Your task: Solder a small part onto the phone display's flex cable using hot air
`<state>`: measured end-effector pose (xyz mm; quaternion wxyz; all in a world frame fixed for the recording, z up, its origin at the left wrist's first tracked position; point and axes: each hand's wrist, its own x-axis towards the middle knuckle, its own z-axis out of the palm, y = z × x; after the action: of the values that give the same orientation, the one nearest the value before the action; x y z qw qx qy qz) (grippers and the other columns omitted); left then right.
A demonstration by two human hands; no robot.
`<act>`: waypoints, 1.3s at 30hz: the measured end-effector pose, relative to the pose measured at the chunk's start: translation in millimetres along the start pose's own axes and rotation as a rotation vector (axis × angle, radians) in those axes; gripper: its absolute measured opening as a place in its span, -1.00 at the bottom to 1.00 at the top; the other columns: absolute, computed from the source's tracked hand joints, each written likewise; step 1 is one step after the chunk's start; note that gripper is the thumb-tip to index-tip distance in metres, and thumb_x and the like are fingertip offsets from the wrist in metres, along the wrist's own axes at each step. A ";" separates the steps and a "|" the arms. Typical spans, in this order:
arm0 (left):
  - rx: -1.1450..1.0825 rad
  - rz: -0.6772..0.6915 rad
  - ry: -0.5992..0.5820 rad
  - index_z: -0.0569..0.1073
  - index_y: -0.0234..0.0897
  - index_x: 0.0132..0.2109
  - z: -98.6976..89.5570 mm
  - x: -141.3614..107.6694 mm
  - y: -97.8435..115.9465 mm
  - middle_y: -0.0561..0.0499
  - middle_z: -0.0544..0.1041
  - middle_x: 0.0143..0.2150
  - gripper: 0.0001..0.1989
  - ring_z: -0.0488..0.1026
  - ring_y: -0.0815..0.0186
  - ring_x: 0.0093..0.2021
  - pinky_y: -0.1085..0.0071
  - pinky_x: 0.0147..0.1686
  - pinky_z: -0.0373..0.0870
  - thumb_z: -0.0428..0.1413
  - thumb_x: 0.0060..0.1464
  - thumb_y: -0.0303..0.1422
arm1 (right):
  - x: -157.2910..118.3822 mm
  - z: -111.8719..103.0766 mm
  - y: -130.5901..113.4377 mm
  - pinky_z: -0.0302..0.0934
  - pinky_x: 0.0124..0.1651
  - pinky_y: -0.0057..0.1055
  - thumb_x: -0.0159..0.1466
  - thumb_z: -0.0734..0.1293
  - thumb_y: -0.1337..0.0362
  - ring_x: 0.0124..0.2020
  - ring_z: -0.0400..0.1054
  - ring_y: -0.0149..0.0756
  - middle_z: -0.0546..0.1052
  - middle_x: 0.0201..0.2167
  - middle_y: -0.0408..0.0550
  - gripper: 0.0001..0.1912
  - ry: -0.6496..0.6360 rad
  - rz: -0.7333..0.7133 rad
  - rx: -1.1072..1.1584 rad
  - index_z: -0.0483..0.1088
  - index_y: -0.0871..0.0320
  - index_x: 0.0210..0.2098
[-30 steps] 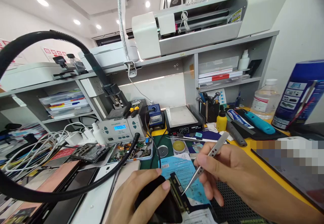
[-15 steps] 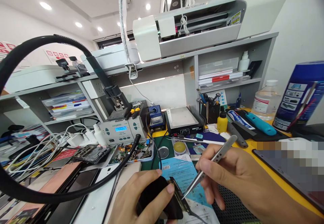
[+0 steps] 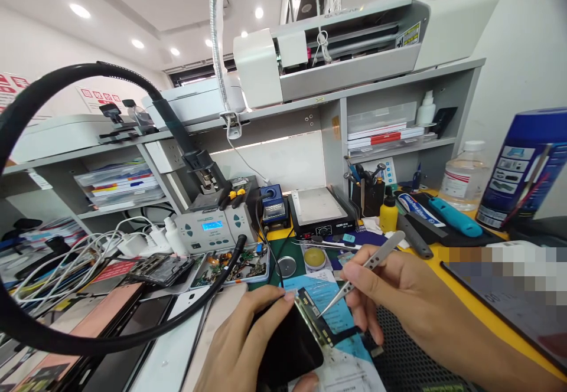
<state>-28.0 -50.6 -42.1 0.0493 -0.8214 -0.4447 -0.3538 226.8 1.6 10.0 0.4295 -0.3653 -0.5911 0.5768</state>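
Note:
Near the bottom centre, my left hand (image 3: 248, 333) is closed around a black phone screen (image 3: 290, 350), fingers along its upper left side and thumb at the lower edge. A dark flex strip (image 3: 313, 310) with small gold parts runs along the screen's right edge, its tail (image 3: 348, 334) sticking out to the right. My right hand (image 3: 398, 288) pinches metal tweezers (image 3: 374, 261). Their tips are at the flex strip; whether they touch it I cannot tell. Beneath lies a blue and white printed sheet (image 3: 339, 303).
A black hose (image 3: 146, 345) loops across the left side from a hot-air station (image 3: 212, 226). Phone parts and a tray of boards (image 3: 234, 265) lie left. Behind stand a heating plate (image 3: 319, 206) and a yellow bottle (image 3: 388, 214). A dark-framed panel (image 3: 500, 315) lies right.
The screen has turned so that its flex strip and tail show more fully. My left fingers have shifted up along its edge, and the tweezers have moved slightly up and left.

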 end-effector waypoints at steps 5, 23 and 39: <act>-0.218 -0.308 -0.106 0.19 0.05 0.36 -15.1 10.0 -0.9 -0.09 0.46 0.19 -0.44 0.47 0.09 0.16 0.11 0.18 0.40 0.11 0.29 -0.10 | 1.0 -0.4 -0.5 0.29 -0.54 -0.55 0.38 0.36 -0.12 -0.66 0.39 -0.47 0.56 -0.56 -0.17 -0.55 0.010 -0.017 -0.050 0.42 0.15 -0.35; -0.734 -0.550 -0.367 0.49 -0.28 -0.31 -30.7 68.6 14.5 0.09 0.34 -0.41 -0.65 0.20 0.36 -0.38 0.44 -0.37 0.12 0.14 0.26 -0.07 | -9.6 1.3 -8.2 0.35 -0.47 -0.45 0.36 0.41 -0.02 -0.56 0.40 -0.37 0.53 -0.53 -0.18 -0.66 -0.005 -0.086 -0.107 0.41 0.12 -0.33; -0.737 -0.589 -0.355 0.48 -0.23 -0.29 -30.7 62.6 18.2 0.06 0.40 -0.36 -0.65 0.31 0.31 -0.32 0.41 -0.29 0.22 0.12 0.27 -0.04 | -15.2 4.1 -13.5 0.35 -0.47 -0.43 0.39 0.36 -0.09 -0.55 0.40 -0.34 0.54 -0.56 -0.14 -0.61 0.076 -0.104 -0.126 0.40 0.07 -0.37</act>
<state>-8.4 -30.1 24.1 -0.4224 -0.6714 -0.5045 -0.3410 229.4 -14.9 22.2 0.4571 -0.3823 -0.6276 0.5010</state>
